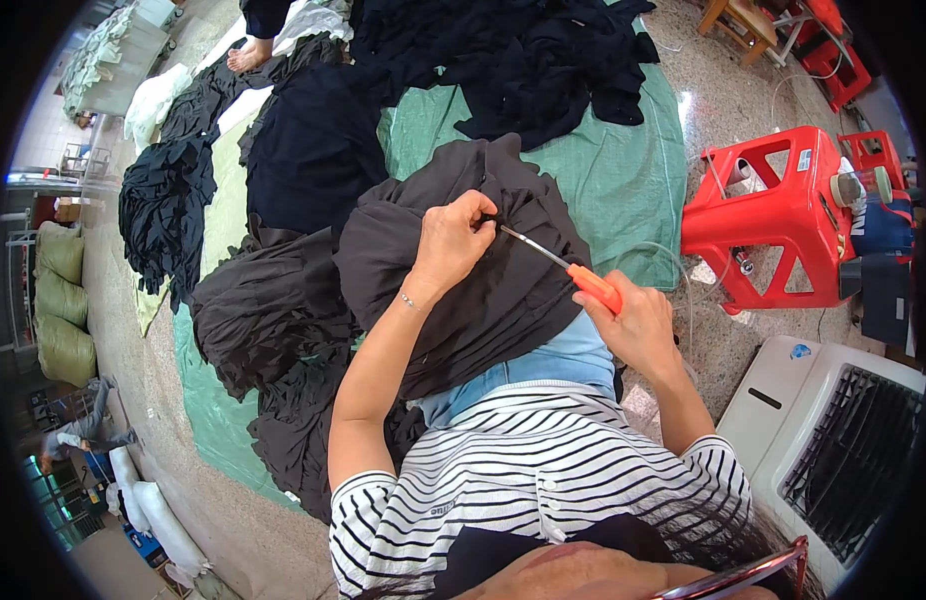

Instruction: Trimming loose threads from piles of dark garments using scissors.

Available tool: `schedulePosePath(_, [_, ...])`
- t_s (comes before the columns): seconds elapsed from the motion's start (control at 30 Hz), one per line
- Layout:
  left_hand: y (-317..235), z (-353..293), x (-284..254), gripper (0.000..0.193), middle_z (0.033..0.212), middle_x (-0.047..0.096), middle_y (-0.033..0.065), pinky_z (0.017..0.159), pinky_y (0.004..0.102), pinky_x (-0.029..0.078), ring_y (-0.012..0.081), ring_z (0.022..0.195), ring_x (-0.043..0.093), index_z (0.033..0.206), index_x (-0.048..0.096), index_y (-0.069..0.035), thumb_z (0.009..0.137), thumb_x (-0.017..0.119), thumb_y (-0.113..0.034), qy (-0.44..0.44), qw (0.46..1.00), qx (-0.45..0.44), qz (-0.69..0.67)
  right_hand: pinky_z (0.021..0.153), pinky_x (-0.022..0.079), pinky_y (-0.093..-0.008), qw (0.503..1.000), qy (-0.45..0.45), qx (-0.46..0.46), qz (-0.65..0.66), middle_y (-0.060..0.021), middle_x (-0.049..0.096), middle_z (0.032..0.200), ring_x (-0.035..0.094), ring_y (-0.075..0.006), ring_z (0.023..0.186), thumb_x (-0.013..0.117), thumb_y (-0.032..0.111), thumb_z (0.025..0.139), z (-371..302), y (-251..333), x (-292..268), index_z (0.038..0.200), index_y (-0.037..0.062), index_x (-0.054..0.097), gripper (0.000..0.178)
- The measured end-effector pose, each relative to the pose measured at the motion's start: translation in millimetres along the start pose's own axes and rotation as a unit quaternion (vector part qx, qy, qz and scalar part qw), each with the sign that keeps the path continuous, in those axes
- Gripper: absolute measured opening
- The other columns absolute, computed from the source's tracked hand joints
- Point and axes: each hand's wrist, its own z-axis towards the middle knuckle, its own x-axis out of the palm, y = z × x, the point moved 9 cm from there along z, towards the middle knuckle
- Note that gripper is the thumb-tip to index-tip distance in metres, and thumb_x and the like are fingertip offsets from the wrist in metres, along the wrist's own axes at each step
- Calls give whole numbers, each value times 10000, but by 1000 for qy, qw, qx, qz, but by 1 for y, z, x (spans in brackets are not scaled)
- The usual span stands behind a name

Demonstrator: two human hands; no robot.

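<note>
A heap of dark grey garments (pixel 453 310) lies over my lap, bunched in folds. My left hand (pixel 453 240) is closed in a pinch on the dark cloth near the middle of the heap. From the right, my right hand (pixel 633 318) grips an orange-handled tool (pixel 595 288) with a thin metal shaft. Its tip points up and left, close to my left fingertips. Whether the tip touches the cloth I cannot tell. More dark grey garments (pixel 273 310) are piled just left of my lap.
Navy garments (pixel 313 150) and further dark heaps cover a green sheet (pixel 623 170) ahead. Red stools (pixel 773 160) stand at the right, with a pale cable (pixel 690 300) near them. A white air cooler (pixel 773 390) is at the lower right. Another person's bare foot (pixel 248 57) shows far left.
</note>
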Motion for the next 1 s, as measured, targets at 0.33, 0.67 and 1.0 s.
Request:
schedulePosePath(0.33, [-11, 45, -24, 590, 940, 674, 149, 833, 432, 505, 315, 957, 636, 1126, 650, -34, 748, 766, -472, -98, 967, -17, 235, 534, 464, -454, 983, -151, 58, 86, -177, 623, 650, 637, -397, 615, 727, 380, 873, 1, -32, -21, 899, 60, 630, 335])
schedulePosePath(0.67, [-114, -11, 83, 651, 1324, 518, 202, 1009, 527, 376, 385, 1364, 402, 1239, 519, -116, 681, 835, -227, 115, 923, 310, 194, 565, 468, -448, 955, -253, 134, 75, -177, 634, 682, 644, -408, 659, 683, 349, 921, -16, -88, -60, 989, 71, 653, 287])
schedulePosePath(1.0, [-65, 0, 10, 256, 912, 632, 50, 795, 289, 451, 175, 837, 599, 1005, 660, -75, 760, 709, -20, 2, 989, 106, -104, 596, 480, -440, 953, -264, 124, 77, -188, 644, 710, 649, -398, 668, 682, 329, 925, -14, -87, -54, 996, 62, 657, 278])
